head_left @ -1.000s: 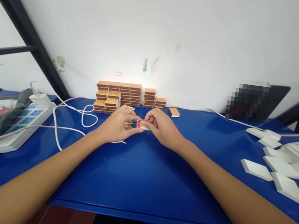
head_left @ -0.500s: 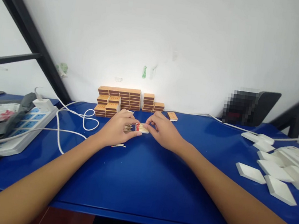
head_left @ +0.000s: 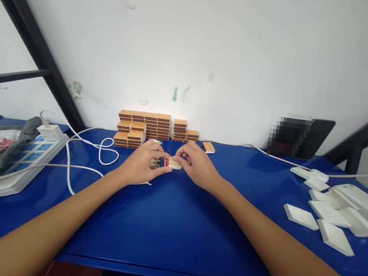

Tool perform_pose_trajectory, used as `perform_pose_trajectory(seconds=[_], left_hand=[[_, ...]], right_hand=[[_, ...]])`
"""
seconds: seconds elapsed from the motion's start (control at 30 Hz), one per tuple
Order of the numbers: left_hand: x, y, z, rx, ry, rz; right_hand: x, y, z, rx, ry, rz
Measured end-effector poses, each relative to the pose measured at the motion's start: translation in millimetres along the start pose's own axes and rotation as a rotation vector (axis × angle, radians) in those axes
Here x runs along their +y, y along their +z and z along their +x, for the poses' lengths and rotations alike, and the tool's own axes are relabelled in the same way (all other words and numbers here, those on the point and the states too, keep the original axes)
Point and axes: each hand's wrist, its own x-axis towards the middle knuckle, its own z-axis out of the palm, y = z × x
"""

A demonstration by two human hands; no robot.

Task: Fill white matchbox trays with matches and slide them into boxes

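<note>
A small white matchbox tray [head_left: 175, 166], filled with red-headed matches [head_left: 174, 161], lies between my two hands above the blue table. My left hand [head_left: 142, 162] grips the tray's left end between thumb and index finger. At the right end, the thumb and index finger of my right hand [head_left: 197, 163] are pinched together over the matches' plain ends. Whether they hold a match is hidden. A pile of loose matches [head_left: 154, 163] shows behind my left fingers. A few more matches [head_left: 146, 183] lie in front of that hand, partly covered by it.
Stacked orange-brown matchboxes [head_left: 156, 125] stand against the wall, with shorter stacks [head_left: 180, 130] beside them. A single matchbox [head_left: 208, 147] lies right of these. White empty trays [head_left: 300, 216] are scattered at right. A power strip [head_left: 37, 155] and white cables [head_left: 69, 163] occupy the left.
The view has shifted slightly, so everything sits a little lower and further left. Both hands stay at the tray; my right fingertips have lifted slightly, showing more of the matches.
</note>
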Motion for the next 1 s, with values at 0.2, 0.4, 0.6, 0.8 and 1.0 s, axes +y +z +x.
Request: perform_pose_trajectory(seconds=[0.2, 0.4, 0.6, 0.8, 1.0], left_hand=[[0.4, -1.2, 1.8, 0.001, 0.022, 0.031], [-6.8, 0.5, 0.6, 0.044, -0.051, 0.126], [-10.4, 0.7, -0.7, 0.085, -0.062, 0.167], [-11.3, 0.1, -0.9, 0.108, -0.121, 0.193], [-12.4, 0.1, -0.1, 0.142, -0.123, 0.194]], right_hand=[[0.7, -11.5, 7.3, 0.03, 0.007, -0.01], [35.5, -56.7, 12.1, 0.163, 0.394, -0.543], [55.6, -64.1, 8.3, -0.071, 0.641, -0.692], [50.0, -66.9, 12.1, -0.071, 0.45, -0.562], [35.4, -51.3, 11.1, -0.119, 0.107, -0.103]])
